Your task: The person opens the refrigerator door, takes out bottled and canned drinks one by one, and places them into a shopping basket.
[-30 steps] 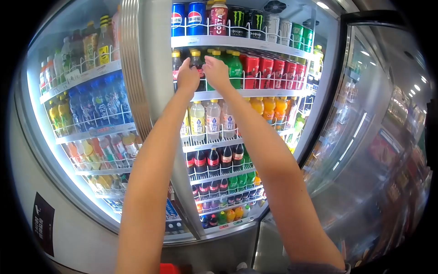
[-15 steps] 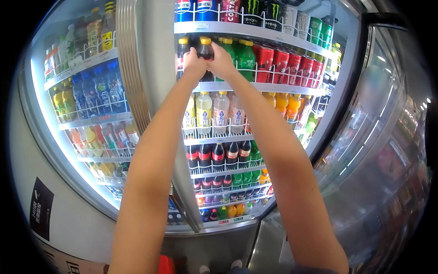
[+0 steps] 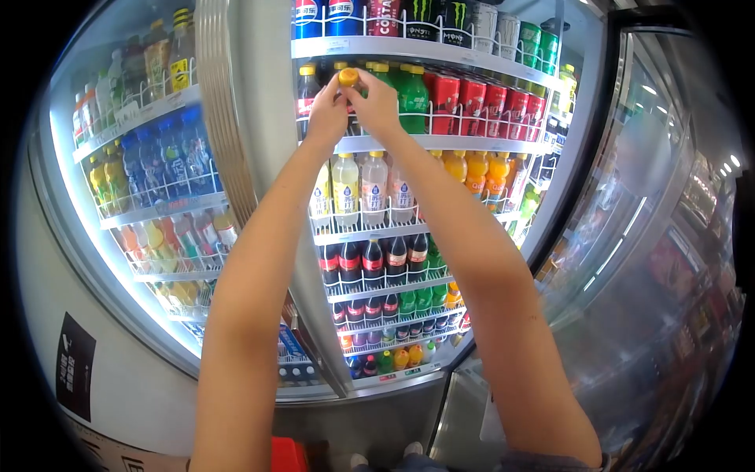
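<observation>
A dark soda bottle with a yellow cap (image 3: pixel 348 77) is at the second shelf from the top of the fridge, its cap end pointing towards me. My left hand (image 3: pixel 327 116) closes on its left side and my right hand (image 3: pixel 376 104) on its right. Most of the bottle's body is hidden by my fingers. Left of my hands stands another dark yellow-capped bottle (image 3: pixel 307 90). To the right are green bottles (image 3: pixel 413 101) and red cans (image 3: pixel 446 102), behind a white wire rail.
Above is a shelf of cans (image 3: pixel 425 20); below are clear bottles (image 3: pixel 344 185) and cola bottles (image 3: pixel 373 263). A second fridge section with blue bottles (image 3: pixel 174 153) lies left of the pillar (image 3: pixel 271 86). The glass door (image 3: pixel 621 181) stands open at right. Something red (image 3: pixel 289 455) is on the floor.
The bottle between my hands has tipped its cap towards me and risen slightly off its row. Both hands have shifted with it. The view has moved a little.
</observation>
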The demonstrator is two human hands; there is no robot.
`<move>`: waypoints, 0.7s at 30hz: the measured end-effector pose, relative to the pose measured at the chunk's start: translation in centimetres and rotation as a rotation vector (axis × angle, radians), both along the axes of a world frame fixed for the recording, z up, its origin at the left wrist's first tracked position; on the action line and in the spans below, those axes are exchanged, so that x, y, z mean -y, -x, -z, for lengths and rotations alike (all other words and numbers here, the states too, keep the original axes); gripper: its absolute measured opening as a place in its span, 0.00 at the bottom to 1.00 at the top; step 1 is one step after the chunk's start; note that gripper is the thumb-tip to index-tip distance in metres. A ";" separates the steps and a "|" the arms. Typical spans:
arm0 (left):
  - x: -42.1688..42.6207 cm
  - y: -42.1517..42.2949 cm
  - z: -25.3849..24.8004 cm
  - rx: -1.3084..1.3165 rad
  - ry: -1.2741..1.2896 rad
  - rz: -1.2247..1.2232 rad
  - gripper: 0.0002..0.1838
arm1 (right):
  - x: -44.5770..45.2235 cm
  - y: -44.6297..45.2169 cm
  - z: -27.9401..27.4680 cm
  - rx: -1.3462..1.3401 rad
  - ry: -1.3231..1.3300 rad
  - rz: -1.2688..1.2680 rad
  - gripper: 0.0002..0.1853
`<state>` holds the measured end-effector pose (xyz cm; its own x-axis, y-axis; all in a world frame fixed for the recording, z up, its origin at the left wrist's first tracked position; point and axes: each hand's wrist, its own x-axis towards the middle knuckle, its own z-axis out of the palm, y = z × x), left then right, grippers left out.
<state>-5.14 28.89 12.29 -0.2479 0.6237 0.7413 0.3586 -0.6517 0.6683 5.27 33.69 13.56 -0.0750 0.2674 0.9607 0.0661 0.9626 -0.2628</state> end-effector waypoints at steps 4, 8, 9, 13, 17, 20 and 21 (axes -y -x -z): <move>0.6 -0.2 -0.2 -0.132 -0.050 -0.124 0.27 | 1.8 -1.0 -0.8 -0.017 -0.068 0.047 0.17; 3.0 -1.3 0.3 -0.230 -0.215 -0.100 0.30 | 4.4 -2.3 -0.4 -0.051 0.002 -0.040 0.18; 3.6 -1.4 0.5 -0.301 -0.279 -0.140 0.33 | 4.8 -2.6 -0.3 -0.067 -0.020 -0.019 0.18; 5.6 -2.1 1.6 -0.364 -0.351 -0.116 0.37 | 8.0 -4.3 0.6 -0.038 0.106 -0.069 0.19; 9.1 -2.4 3.6 -0.320 -0.023 0.093 0.41 | 11.9 -6.2 2.6 -0.045 0.314 -0.224 0.19; 12.6 -3.4 5.4 -0.344 0.074 0.108 0.41 | 13.3 -7.5 5.1 -0.030 0.399 -0.265 0.21; 13.2 -3.5 6.4 -0.274 0.099 0.191 0.41 | 14.5 -7.8 5.8 -0.047 0.453 -0.316 0.22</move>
